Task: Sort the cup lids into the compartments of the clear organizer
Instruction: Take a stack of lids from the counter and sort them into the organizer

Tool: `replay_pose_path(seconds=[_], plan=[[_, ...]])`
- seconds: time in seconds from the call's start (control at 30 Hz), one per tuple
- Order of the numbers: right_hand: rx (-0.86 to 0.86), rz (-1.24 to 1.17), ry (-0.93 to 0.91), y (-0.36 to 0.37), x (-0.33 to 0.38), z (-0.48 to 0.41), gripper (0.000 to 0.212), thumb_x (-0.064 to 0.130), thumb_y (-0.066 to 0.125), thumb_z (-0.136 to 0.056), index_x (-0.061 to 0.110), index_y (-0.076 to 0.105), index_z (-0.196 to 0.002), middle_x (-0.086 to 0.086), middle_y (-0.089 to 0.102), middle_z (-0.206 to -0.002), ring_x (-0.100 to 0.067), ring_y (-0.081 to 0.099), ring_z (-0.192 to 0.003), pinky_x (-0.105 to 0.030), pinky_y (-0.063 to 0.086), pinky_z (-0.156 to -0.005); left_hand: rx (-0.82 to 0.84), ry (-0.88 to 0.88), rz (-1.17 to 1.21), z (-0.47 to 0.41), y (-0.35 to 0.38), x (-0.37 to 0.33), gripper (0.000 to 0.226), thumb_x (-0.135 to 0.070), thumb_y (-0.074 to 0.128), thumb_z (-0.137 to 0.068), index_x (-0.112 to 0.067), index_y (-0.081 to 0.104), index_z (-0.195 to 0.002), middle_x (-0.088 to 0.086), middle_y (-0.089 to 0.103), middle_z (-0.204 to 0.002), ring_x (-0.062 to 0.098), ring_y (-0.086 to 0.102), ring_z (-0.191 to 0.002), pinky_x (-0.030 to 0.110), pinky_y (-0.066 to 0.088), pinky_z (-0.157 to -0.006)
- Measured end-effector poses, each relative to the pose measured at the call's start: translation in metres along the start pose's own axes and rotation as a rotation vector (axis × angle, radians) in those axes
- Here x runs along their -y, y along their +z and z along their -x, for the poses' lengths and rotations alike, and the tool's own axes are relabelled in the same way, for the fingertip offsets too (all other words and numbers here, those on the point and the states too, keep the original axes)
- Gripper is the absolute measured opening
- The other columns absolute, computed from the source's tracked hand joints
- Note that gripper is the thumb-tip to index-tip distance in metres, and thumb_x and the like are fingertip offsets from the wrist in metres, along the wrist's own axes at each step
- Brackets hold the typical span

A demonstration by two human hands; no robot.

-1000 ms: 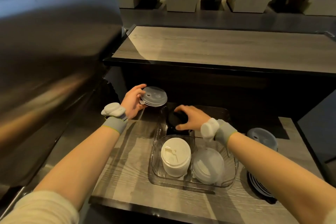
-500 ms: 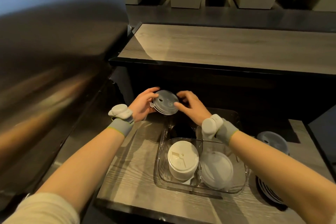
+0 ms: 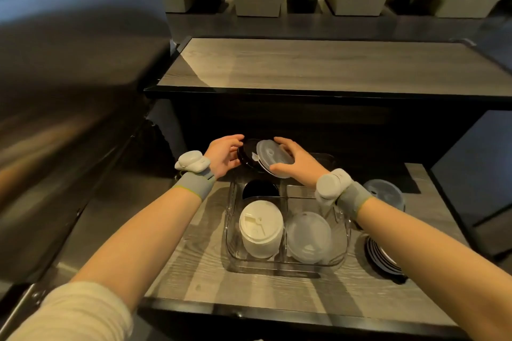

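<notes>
A clear organizer [image 3: 231, 232] with four compartments sits on the grey wooden counter. Its near-left compartment holds a stack of white lids [image 3: 260, 227], the near-right a stack of translucent lids [image 3: 309, 235], the far-left black lids [image 3: 260, 189]. Above the far side, my left hand [image 3: 223, 156] holds a black lid [image 3: 246, 156]. My right hand [image 3: 297, 162] holds a translucent lid [image 3: 273, 156], tilted and overlapping the black one. The far-right compartment is mostly hidden by my right wrist.
A stack of greyish translucent lids [image 3: 385, 194] stands right of the organizer, and a pile of black lids [image 3: 383, 256] lies nearer at the right. A higher wooden counter [image 3: 318, 66] runs behind. A steel surface [image 3: 69, 119] rises at the left.
My right hand left the black lids in the organizer and took the translucent lid from my left hand. The two lids have come apart, the black one staying in my left hand.
</notes>
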State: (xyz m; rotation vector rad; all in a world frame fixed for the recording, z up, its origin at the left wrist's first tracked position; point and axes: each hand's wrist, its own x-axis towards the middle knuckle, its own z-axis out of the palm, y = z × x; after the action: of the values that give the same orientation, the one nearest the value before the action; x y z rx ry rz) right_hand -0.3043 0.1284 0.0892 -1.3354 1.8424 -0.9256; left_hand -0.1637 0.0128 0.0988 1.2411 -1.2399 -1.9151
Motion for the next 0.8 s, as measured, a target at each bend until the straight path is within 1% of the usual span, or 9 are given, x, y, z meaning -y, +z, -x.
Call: replay_pose_path(seconds=[0.07,0.13,0.23,0.3,0.47,0.57,0.63,0.73,0.8], plan=[[0.082,0.055,-0.001,-0.013,-0.003,0.016,0.073,0.027,0.067,-0.082,0.025,0.026,-0.143,-0.007,0.034,-0.145,-0.022,0.034,-0.135,-0.035,0.032,-0.111,-0.033,0.01,-0.026,0.002,0.004,0.003,0.036,-0.003,0.043,-0.091,-0.008,0.056,-0.125,0.002,0.054,-0.08,0.01,0.05,-0.068,0.02,0.041,-0.059],[0.22,0.218,0.026,-0.026,-0.008,0.035,0.074,0.033,0.066,-0.083,0.023,0.026,-0.144,-0.007,0.032,-0.146,-0.022,0.033,-0.136,-0.03,0.03,-0.108,-0.056,0.023,-0.056,0.0,0.011,0.008,0.036,-0.003,0.043,-0.092,-0.008,0.056,-0.124,0.002,0.054,-0.08,0.01,0.049,-0.067,0.021,0.04,-0.06],[0.415,0.487,0.097,-0.033,-0.02,0.056,0.082,0.046,0.067,-0.077,0.023,0.026,-0.144,-0.005,0.035,-0.144,-0.023,0.034,-0.134,-0.035,0.031,-0.111,-0.097,0.021,-0.066,-0.003,0.015,0.013,0.037,-0.002,0.041,-0.091,-0.008,0.056,-0.125,0.003,0.052,-0.078,0.011,0.047,-0.066,0.021,0.039,-0.058],[0.438,0.644,0.092,-0.033,-0.033,0.067,0.086,0.05,0.07,-0.072,0.022,0.028,-0.143,-0.005,0.038,-0.139,-0.026,0.036,-0.13,-0.041,0.031,-0.111,-0.116,0.029,-0.077,-0.004,0.019,0.019,0.037,-0.001,0.041,-0.091,-0.008,0.057,-0.124,0.004,0.051,-0.076,0.012,0.046,-0.066,0.022,0.038,-0.058],[0.497,0.87,0.016,-0.018,-0.059,0.078,0.092,0.049,0.072,-0.069,0.022,0.025,-0.144,-0.004,0.035,-0.143,-0.027,0.032,-0.129,-0.039,0.025,-0.11,-0.139,0.043,-0.063,-0.006,0.023,0.025,0.036,0.0,0.041,-0.091,-0.008,0.059,-0.121,0.005,0.052,-0.077,0.014,0.047,-0.067,0.024,0.04,-0.06],[0.446,0.907,-0.078,-0.015,-0.064,0.076,0.092,0.058,0.069,-0.069,0.021,0.029,-0.143,-0.004,0.036,-0.14,-0.024,0.035,-0.125,-0.036,0.03,-0.107,-0.127,0.054,-0.064,-0.004,0.021,0.024,0.035,0.001,0.039,-0.092,-0.009,0.058,-0.12,0.004,0.054,-0.078,0.013,0.048,-0.066,0.023,0.04,-0.06],[0.323,0.884,-0.196,-0.018,-0.052,0.073,0.077,0.057,0.062,-0.076,0.015,0.04,-0.137,-0.006,0.042,-0.129,-0.022,0.041,-0.116,-0.031,0.036,-0.098,-0.111,0.046,-0.058,-0.002,0.017,0.023,0.037,0.003,0.038,-0.091,-0.008,0.057,-0.121,0.004,0.054,-0.078,0.013,0.048,-0.066,0.023,0.039,-0.059],[0.057,0.643,-0.328,-0.02,-0.026,0.06,0.052,0.045,0.06,-0.084,0.013,0.052,-0.124,-0.007,0.051,-0.119,-0.019,0.049,-0.108,-0.035,0.044,-0.095,-0.069,0.047,-0.112,0.001,0.015,0.023,0.037,0.003,0.04,-0.092,-0.009,0.056,-0.123,0.004,0.056,-0.08,0.012,0.05,-0.067,0.021,0.041,-0.056],[-0.015,0.428,-0.314,-0.016,-0.012,0.043,0.057,0.039,0.065,-0.082,0.016,0.046,-0.131,-0.005,0.048,-0.127,-0.017,0.043,-0.117,-0.032,0.04,-0.103,-0.011,0.052,-0.17,0.005,0.012,0.021,0.036,0.001,0.044,-0.091,-0.01,0.055,-0.123,0.003,0.059,-0.081,0.012,0.053,-0.067,0.018,0.043,-0.05]])
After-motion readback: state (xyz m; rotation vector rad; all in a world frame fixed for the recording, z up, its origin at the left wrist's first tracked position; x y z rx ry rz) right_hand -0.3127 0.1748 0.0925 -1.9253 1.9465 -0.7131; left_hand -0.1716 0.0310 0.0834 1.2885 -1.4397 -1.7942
